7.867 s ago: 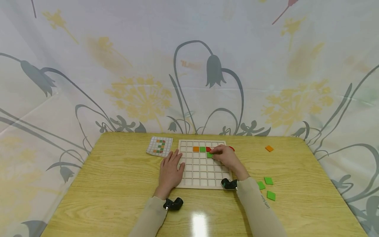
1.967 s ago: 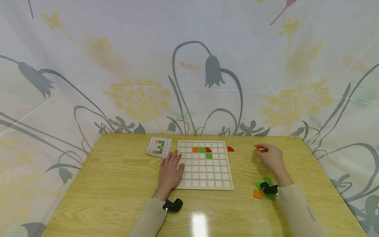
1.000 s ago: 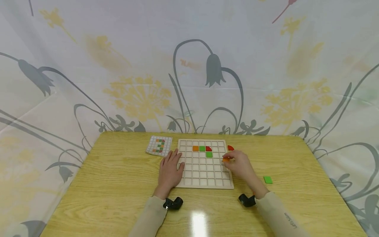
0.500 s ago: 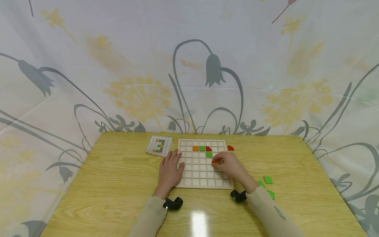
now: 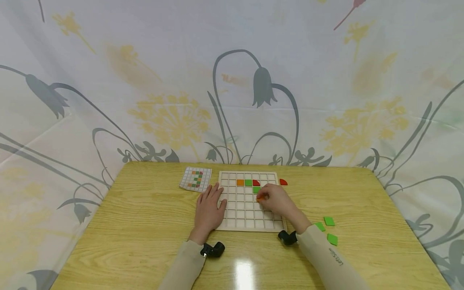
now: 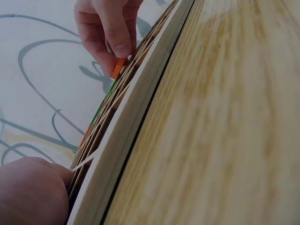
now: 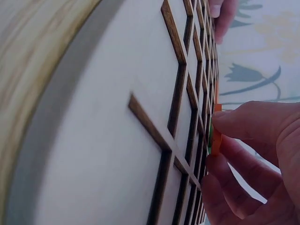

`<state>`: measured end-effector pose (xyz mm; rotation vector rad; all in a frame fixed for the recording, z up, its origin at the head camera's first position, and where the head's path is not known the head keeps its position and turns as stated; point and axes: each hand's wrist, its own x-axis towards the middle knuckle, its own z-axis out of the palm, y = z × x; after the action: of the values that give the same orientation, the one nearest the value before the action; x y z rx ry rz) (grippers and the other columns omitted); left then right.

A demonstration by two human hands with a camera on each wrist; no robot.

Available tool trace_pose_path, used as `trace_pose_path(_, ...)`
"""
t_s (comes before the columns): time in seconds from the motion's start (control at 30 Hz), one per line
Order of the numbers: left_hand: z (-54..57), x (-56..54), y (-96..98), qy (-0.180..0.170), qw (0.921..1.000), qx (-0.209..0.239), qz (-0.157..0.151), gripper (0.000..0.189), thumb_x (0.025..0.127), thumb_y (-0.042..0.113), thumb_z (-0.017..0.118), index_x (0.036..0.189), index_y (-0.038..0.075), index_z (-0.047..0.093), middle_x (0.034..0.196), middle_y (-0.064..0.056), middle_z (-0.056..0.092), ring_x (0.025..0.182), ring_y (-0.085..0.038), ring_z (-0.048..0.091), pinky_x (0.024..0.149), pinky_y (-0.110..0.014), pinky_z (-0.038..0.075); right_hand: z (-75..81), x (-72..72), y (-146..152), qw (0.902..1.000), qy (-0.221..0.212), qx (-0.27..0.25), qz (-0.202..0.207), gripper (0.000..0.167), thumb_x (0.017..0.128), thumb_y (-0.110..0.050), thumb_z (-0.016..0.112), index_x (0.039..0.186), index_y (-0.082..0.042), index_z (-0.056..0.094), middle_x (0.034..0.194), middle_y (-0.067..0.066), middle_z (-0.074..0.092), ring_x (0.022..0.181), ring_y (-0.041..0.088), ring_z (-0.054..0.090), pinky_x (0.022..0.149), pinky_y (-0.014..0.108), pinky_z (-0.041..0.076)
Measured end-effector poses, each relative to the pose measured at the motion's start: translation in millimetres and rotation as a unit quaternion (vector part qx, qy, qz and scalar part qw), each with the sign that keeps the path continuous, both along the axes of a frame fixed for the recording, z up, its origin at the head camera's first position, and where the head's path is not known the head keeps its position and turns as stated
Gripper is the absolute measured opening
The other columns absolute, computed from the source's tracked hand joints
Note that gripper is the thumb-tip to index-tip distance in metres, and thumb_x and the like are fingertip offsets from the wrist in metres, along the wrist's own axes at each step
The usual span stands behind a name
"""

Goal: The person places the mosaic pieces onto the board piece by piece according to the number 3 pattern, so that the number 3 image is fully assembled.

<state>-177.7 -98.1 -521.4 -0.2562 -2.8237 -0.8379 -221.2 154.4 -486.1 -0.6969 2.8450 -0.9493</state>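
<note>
My right hand (image 5: 278,200) pinches an orange square tile (image 5: 259,198) between thumb and fingers over the wooden grid board (image 5: 240,222). The right wrist view shows the tile (image 7: 216,136) tilted on edge, close to the grid; whether it touches is unclear. Just behind it, a green tile (image 5: 256,189) lies in a cell. The row beyond that has an orange tile (image 5: 240,183), another green tile (image 5: 248,183) and a red quarter-circle piece (image 5: 255,183). My left hand (image 5: 209,208) rests with extended fingers on the board's left edge.
A paper card (image 5: 184,182) with a coloured grid pattern lies left of the board. Another red quarter-circle (image 5: 283,182) sits off the board's far right corner. Loose green tiles (image 5: 329,221) lie to the right, partly beside my right sleeve (image 5: 319,249).
Earlier my right hand set the green tile below the red piece. It then took the orange tile from the far right and carried it left over the board. My left hand stayed put.
</note>
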Motion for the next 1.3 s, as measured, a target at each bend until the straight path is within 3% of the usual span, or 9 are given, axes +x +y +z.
trace_pose_path(0.23, -1.9, -1.3, 0.2, -0.002, 1.0000, -0.001, 0.003, 0.045, 0.104, 0.029, 0.053, 0.144, 0.010, 0.054, 0.157, -0.007, 0.038, 0.147, -0.032, 0.026, 0.115, -0.059, 0.022, -2.5, -1.8, -3, 0.9997, 0.012, 0.003, 0.021, 0.011, 0.088, -0.001, 0.071, 0.091, -0.011, 0.077, 0.096, 0.000, 0.068, 0.088, 0.020, 0.063, 0.076, 0.036, 0.053)
trace_pose_path(0.47, -2.5, -2.2, 0.6, -0.007, 1.0000, 0.002, 0.005, 0.045, 0.104, 0.029, 0.053, 0.144, 0.010, 0.054, 0.157, -0.007, 0.038, 0.148, -0.032, 0.025, 0.115, -0.058, 0.020, -3.1, -2.7, -4, 0.9998, 0.014, -0.002, 0.017, 0.009, 0.088, -0.004, 0.073, 0.092, -0.011, 0.077, 0.097, 0.000, 0.068, 0.089, 0.020, 0.063, 0.078, 0.038, 0.054)
trace_pose_path(0.8, -2.8, -1.9, 0.4, -0.002, 1.0000, -0.006, 0.005, 0.045, 0.104, 0.028, 0.053, 0.144, 0.010, 0.054, 0.157, -0.007, 0.038, 0.147, -0.032, 0.026, 0.115, -0.058, 0.021, 1.0, 0.1, 6, 0.9986, -0.023, -0.041, -0.022, 0.009, 0.090, -0.007, 0.073, 0.097, -0.011, 0.077, 0.098, 0.000, 0.067, 0.091, 0.020, 0.063, 0.081, 0.041, 0.054)
trace_pose_path(1.3, -3.9, -1.9, 0.2, -0.006, 0.9999, -0.007, 0.005, 0.046, 0.104, 0.030, 0.052, 0.145, 0.011, 0.053, 0.158, -0.006, 0.037, 0.148, -0.031, 0.024, 0.116, -0.057, 0.021, -9.5, -2.5, 13, 0.9933, -0.070, -0.083, -0.040, 0.008, 0.090, -0.007, 0.073, 0.095, -0.011, 0.077, 0.104, 0.003, 0.066, 0.094, 0.021, 0.061, 0.084, 0.041, 0.051)
